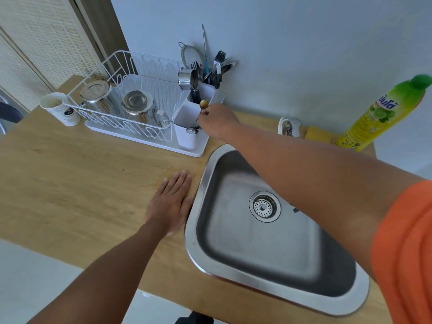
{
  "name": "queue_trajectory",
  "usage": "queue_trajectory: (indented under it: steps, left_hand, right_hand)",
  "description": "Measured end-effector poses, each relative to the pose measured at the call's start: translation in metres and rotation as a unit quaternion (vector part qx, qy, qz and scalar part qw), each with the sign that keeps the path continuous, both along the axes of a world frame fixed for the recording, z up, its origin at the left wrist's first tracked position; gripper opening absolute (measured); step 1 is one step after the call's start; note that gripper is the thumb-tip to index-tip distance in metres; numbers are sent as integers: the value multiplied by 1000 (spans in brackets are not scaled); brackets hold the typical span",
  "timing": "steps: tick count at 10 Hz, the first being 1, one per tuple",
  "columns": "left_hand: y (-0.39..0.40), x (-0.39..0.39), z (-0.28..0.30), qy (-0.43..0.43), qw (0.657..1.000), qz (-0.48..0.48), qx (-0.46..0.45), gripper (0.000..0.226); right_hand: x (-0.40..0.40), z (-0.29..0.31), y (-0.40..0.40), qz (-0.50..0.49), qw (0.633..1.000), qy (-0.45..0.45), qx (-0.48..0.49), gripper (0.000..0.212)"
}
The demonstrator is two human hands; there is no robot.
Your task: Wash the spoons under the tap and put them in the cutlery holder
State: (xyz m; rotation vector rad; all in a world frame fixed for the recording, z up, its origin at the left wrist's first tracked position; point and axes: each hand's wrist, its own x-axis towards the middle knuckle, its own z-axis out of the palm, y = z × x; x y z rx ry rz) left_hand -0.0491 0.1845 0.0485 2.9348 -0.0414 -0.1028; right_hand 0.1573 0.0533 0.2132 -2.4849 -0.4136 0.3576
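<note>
Small gold spoon (203,104) pinched by its thin handle, bowl end up, directly above the near compartment of the white cutlery holder (187,118). Judged to be the putting-away step: washed spoon poised for lowering into the holder. Already in that near compartment, another spoon (192,130), bowl showing at the front edge; in the far compartment, a crowd of forks and other cutlery (216,69) upright against the wall.

Next move, by judgement: lower the handle into the open slot, clear of the steel cup (187,78) tilted over the holder's middle, then let go. Little room for error, the slot being narrow and the spoon thin and light.

Right hand (218,122) stretched across the sink (201,183), fingers curled tight round the spoon's handle, back of the hand toward the camera, fingertips hidden. Left hand (170,204) flat on the bench (81,183) just beside the sink's left rim, fingers straight and together, holding nothing.

Further out: white wire dish rack (98,66) joined to the holder, two steel vessels (117,100) upturned in it; paper cup (58,108) at its left end; yellow dish-soap bottle (378,113) with green cap at the far right by the wall. Sink basin bare of spoons where visible, part of it hidden by the right arm. Tap not clearly made out.
</note>
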Motion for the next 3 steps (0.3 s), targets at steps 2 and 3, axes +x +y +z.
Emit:
queue_trajectory:
  steps: [2,3]
  left_hand:
    - [-2,0,3,1,1000,0,-4,69]
    - [-3,0,4,-4,1000,1,2,68]
  right_hand:
    - [-5,6,-5,24,999,22,-31,16]
    - [-12,-7,-15,1,999,33,-21,16]
